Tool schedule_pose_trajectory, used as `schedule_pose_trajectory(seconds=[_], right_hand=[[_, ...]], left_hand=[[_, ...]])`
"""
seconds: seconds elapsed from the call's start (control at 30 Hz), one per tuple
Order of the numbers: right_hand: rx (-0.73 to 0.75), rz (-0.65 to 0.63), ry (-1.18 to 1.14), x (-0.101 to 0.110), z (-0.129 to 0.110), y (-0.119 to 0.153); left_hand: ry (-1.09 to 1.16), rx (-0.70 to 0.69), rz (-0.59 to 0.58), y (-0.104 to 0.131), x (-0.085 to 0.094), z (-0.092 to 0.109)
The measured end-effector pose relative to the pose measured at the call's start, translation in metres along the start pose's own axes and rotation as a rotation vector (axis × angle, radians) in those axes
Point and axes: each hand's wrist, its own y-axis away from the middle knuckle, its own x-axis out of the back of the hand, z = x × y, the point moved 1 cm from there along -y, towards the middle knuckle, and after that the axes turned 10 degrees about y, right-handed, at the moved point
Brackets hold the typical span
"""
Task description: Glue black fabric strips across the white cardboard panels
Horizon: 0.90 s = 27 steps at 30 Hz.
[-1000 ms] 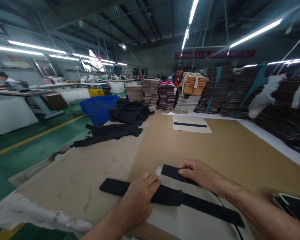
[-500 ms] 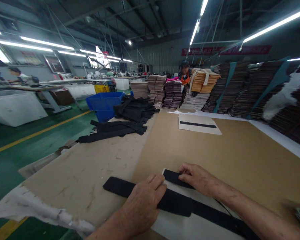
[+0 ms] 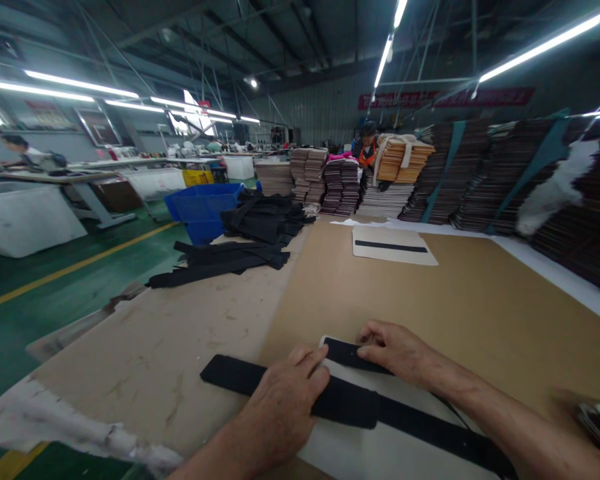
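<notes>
A pale, stiff panel (image 3: pixel 375 448) lies in front of me with a black fabric strip (image 3: pixel 430 421) running along its middle. On top of this strip's left part are shorter black strips (image 3: pixel 347 402), which look like a small stack. My left hand (image 3: pixel 284 395) is closed over them, fingers curled near the panel's left edge. Along the panel's far edge lies another black strip (image 3: pixel 341 351). My right hand (image 3: pixel 396 347) pinches or presses that strip with thumb and bent fingers; the strip's right part is hidden beneath the hand and forearm.
Another pale panel with one black strip (image 3: pixel 395 255) lies farther back on the brown board (image 3: pixel 325 287). Black strips (image 3: pixel 230 257) are heaped at the left, beside a blue bin (image 3: pixel 203 210). Tall fabric stacks (image 3: pixel 500 173) line the back right; a person (image 3: pixel 366 148) bends behind other stacks.
The view has swung slightly, so the surroundings sit a little farther left. Both hands keep nearly the same places on the black strips, with only small finger shifts.
</notes>
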Motion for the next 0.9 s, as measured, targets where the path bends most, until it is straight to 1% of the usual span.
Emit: schedule_pose_trajectory(seconds=[0.1,0.2,0.27,0.33,0.4,0.5,0.63,0.73,0.9], right_hand=[[-0.024,-0.052,-0.111,0.02,0.02,0.021],[-0.083,-0.097,-0.213,0.041,0.051,0.053],[-0.136,-0.078,-0.24,0.051,0.07,0.075],[-0.175,-0.028,-0.251,0.054,0.084,0.094],[-0.228,0.027,-0.286,0.049,0.093,0.107],[-0.314,0.143,-0.307,0.035,0.097,0.117],[-0.398,0.326,-0.178,0.02,0.097,0.12],[-0.438,0.363,-0.132,0.014,0.099,0.122],[-0.419,0.439,-0.114,0.007,0.107,0.125]], left_hand=[[-0.013,0.0,0.008,0.001,-0.001,-0.001],[-0.016,0.001,0.012,0.001,-0.002,-0.002],[-0.012,0.003,0.016,0.0,-0.002,-0.003],[-0.014,-0.002,0.017,-0.001,-0.003,-0.004],[-0.028,-0.006,0.014,-0.002,-0.004,-0.005],[-0.063,0.0,0.008,-0.004,-0.006,-0.009],[-0.11,-0.008,-0.016,-0.006,-0.008,-0.015],[-0.152,0.007,-0.042,-0.008,-0.008,-0.017],[-0.185,0.039,-0.101,-0.012,-0.006,-0.016]])
